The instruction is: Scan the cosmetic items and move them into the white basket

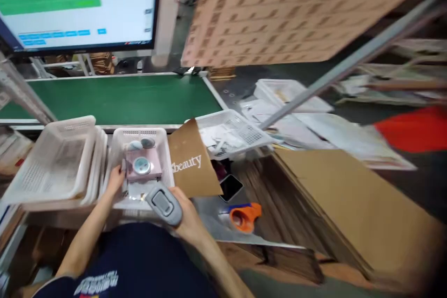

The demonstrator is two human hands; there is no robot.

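1. Nearest the camera, a dark navy shirt with a printed logo (96, 284) fills the lower edge; the print is too blurred to read.
2. The right hand (185, 216) is closed around a grey handheld barcode scanner (163, 202), head pointing toward the basket ahead.
3. The left hand (115, 180) rests on the near left rim of a white perforated plastic basket (166, 149); its fingertips are hidden, so I cannot tell whether it grips anything.
4. In that basket lies a pale pink flat box with a round silvery window (143, 166), with 2 round grey compacts (141, 144) just behind it.
5. A brown paper bag printed "beauty" (192, 163) leans at the basket's right side; its first letters are cut off.
6. On the bench, an orange tape dispenser (242, 216) and a black phone (230, 187) lie to the right.
7. Left, empty white baskets stacked together (56, 163).
8. Beyond, a green conveyor belt (118, 98), then a computer monitor (77, 4), cropped at the top.
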